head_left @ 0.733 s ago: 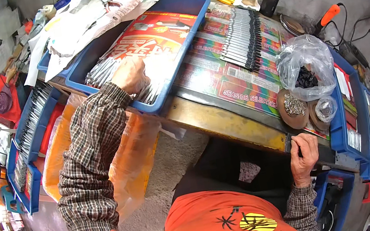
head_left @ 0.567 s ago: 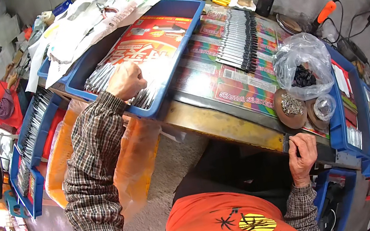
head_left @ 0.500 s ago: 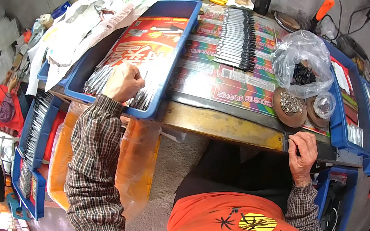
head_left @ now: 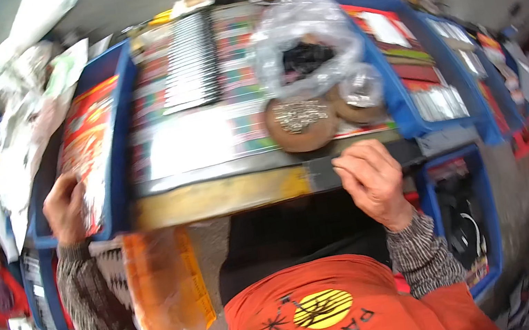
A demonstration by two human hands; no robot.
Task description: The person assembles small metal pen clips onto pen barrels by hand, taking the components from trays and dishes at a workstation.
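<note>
The left hand [head_left: 67, 208] is at the left of the frame, in the near end of a blue tray [head_left: 122, 119]; its fingers are curled, and blur makes it impossible to tell whether they pinch anything. The tray is deep and straight-sided, lined with a glossy red printed sheet [head_left: 88, 121]; pale, smeared contents lie just right of the hand.

The right hand [head_left: 374, 181], right of centre, is bent with thumb and fingers drawn together over a dark strip [head_left: 402, 152] at the table edge; what it grips, if anything, cannot be told.

At upper centre, slim silver rods [head_left: 188, 62] with dark right ends lie side by side in a column. Right of them, a clear plastic bag [head_left: 302, 12] holds black pieces [head_left: 306, 59], and below it a round brown dish [head_left: 305, 138] holds small shiny metal parts [head_left: 300, 115]. A blue container [head_left: 390, 102] at upper right holds silver pieces [head_left: 440, 104] beside red, green and white ones. A blue bin [head_left: 490, 218] at lower right holds dark things and a white cable [head_left: 473, 231].
</note>
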